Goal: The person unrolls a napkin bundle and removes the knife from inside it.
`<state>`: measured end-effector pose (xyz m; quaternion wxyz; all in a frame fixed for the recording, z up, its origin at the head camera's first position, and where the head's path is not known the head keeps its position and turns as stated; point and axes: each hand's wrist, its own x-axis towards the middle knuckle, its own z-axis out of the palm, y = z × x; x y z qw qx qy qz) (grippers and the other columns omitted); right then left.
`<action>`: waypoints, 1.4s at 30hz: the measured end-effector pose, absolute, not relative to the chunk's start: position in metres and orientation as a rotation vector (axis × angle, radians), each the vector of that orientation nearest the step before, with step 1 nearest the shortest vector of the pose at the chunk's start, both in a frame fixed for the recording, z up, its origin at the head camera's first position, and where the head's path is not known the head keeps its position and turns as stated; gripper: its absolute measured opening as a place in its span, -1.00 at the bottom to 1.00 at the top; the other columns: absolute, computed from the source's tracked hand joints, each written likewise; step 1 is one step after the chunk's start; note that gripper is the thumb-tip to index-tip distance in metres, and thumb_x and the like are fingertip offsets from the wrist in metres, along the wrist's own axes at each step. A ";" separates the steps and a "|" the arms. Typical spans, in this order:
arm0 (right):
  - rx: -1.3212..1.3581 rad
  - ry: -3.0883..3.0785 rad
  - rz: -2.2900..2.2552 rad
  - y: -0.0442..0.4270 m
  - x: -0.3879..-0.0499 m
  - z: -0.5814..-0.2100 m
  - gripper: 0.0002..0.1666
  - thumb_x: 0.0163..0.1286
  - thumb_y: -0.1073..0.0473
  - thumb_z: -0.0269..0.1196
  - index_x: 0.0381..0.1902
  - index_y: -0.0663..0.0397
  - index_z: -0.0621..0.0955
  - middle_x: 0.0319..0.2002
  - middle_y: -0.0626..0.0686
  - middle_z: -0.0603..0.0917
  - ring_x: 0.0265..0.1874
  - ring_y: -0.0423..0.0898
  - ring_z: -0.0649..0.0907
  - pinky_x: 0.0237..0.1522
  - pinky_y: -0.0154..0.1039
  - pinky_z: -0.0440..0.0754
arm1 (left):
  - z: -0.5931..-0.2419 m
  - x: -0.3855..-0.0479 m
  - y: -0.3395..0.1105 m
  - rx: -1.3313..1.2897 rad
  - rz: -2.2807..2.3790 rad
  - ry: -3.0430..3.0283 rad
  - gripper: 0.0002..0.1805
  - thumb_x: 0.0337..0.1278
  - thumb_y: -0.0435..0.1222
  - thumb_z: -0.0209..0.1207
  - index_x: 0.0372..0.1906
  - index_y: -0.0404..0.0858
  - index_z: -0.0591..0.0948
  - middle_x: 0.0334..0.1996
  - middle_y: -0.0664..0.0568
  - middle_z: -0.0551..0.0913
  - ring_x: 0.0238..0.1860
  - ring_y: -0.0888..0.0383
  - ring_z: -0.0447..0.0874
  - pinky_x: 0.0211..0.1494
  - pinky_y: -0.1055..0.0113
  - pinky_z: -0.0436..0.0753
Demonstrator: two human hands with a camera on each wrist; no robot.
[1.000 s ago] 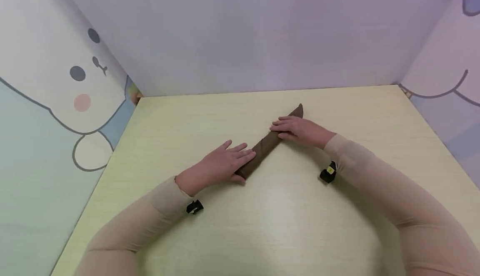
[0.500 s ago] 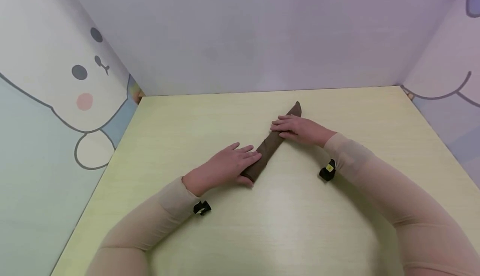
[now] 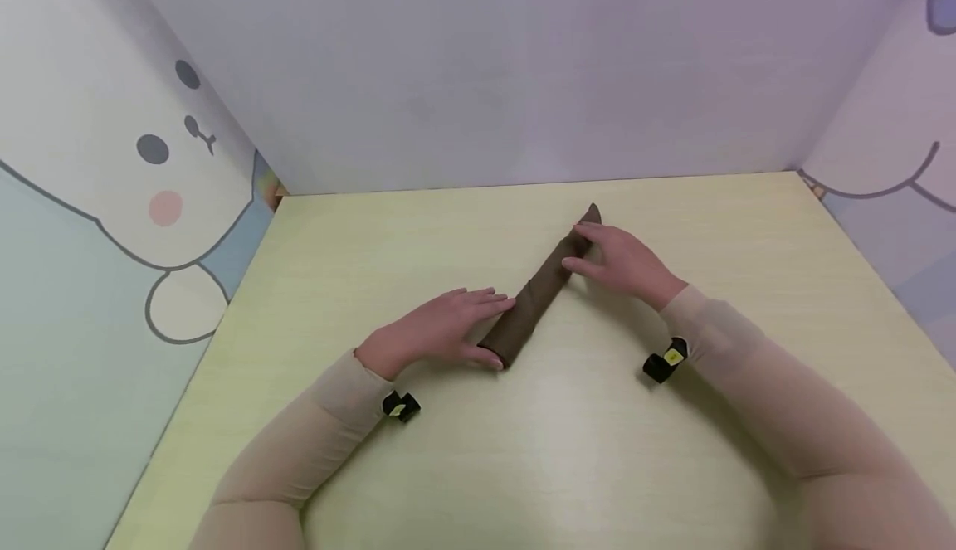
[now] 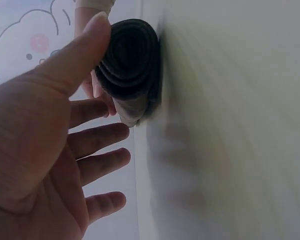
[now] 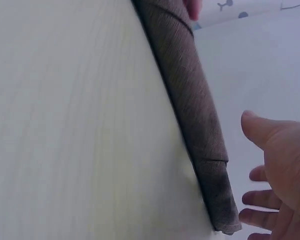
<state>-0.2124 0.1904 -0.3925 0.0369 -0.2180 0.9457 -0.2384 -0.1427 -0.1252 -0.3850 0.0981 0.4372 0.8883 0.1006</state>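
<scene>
A brown cloth (image 3: 532, 297) rolled into a tube lies diagonally on the table. In the left wrist view the coiled layers of its near end face the camera. At this end is my left hand (image 3: 448, 326), thumb by the roll's opening and fingers spread, fairly straight; whether they touch the cloth is hard to tell. My right hand (image 3: 623, 264) is at the upper part of the roll, fingers slightly bent and thumb apart. The right wrist view shows this hand (image 5: 285, 170) alongside the roll with loosely bent fingers. The roll's far end tapers to a point.
The pale wooden table (image 3: 448, 467) reaches back to a plain light wall (image 3: 478, 69). A side panel with a cartoon animal (image 3: 179, 201) stands at the left, and another printed panel (image 3: 874, 135) at the right. A small black camera (image 3: 665, 361) sits at the right wrist.
The roll's near end and my left hand shifted slightly right at first. Since then, my right hand has lifted its flat fingers and moved toward the far end; my left fingers have eased off the top.
</scene>
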 end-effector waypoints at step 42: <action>-0.644 2.832 -0.678 0.160 -0.238 -0.406 -0.07 0.29 -0.23 0.26 0.42 0.22 0.29 0.47 0.22 0.11 0.42 0.20 0.16 0.36 0.08 0.18 | -0.383 -0.132 -0.109 1.267 0.155 2.701 -0.07 0.05 0.31 0.14 0.40 -0.21 0.35 0.34 0.03 0.40 0.39 -0.03 0.26 0.34 -0.07 0.28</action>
